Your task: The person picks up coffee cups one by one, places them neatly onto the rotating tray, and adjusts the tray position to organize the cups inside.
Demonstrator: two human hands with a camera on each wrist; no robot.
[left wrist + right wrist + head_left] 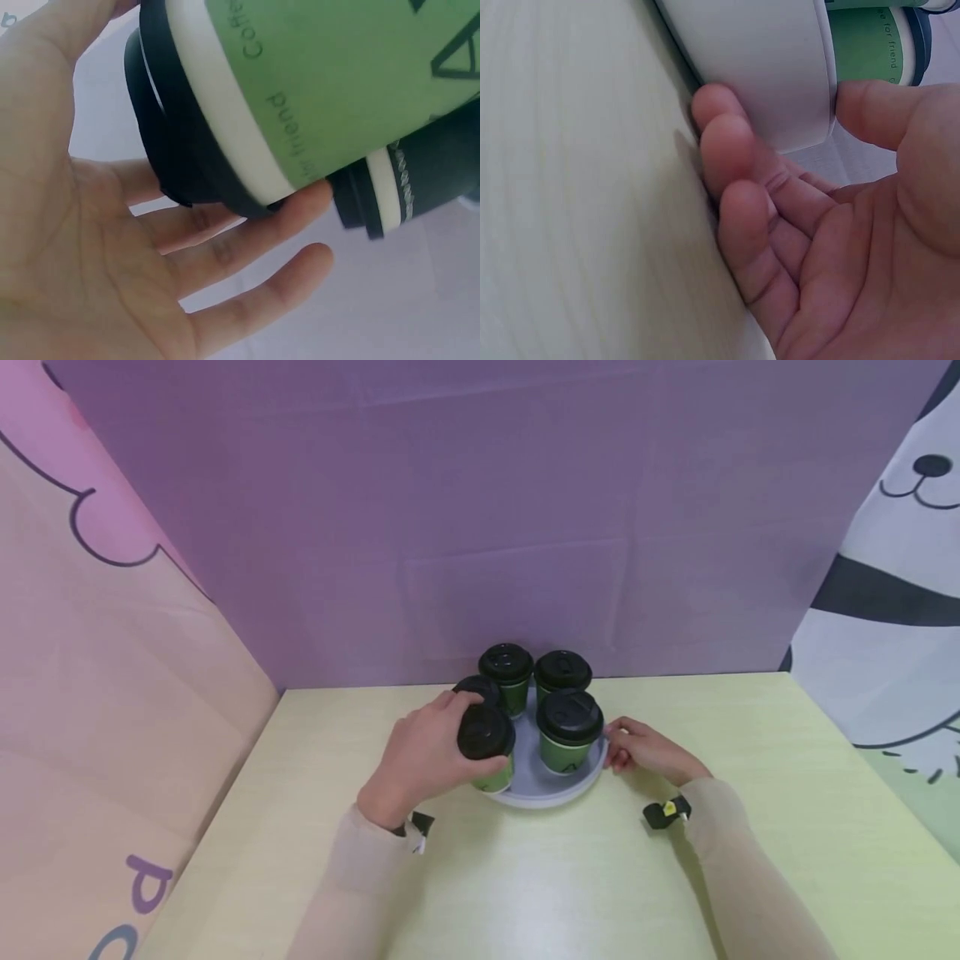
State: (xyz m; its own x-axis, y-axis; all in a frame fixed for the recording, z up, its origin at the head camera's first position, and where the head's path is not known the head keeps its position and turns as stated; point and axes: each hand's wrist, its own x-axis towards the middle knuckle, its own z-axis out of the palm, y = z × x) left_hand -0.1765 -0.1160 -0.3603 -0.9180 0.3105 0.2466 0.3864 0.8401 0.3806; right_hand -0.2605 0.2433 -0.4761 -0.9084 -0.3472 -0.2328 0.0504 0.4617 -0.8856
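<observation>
Several green paper cups with black lids stand on a round pale grey tray [540, 789] in the middle of the table. My left hand [442, 743] grips the front-left cup [486, 737] around its side, thumb behind the lid; close up, that cup [337, 82] lies against my fingers [300, 206]. My right hand [637, 750] holds the tray's right rim [765, 67], thumb [877, 105] above and fingers [727, 150] beneath. A second cup [570, 727] stands just left of that hand.
The pale yellow-green table [525, 877] runs to a purple back wall [480, 527]. A pink patterned panel [112, 693] closes the left side and a cartoon-printed panel [892, 610] the right. Two more cups [506, 670] stand at the tray's back.
</observation>
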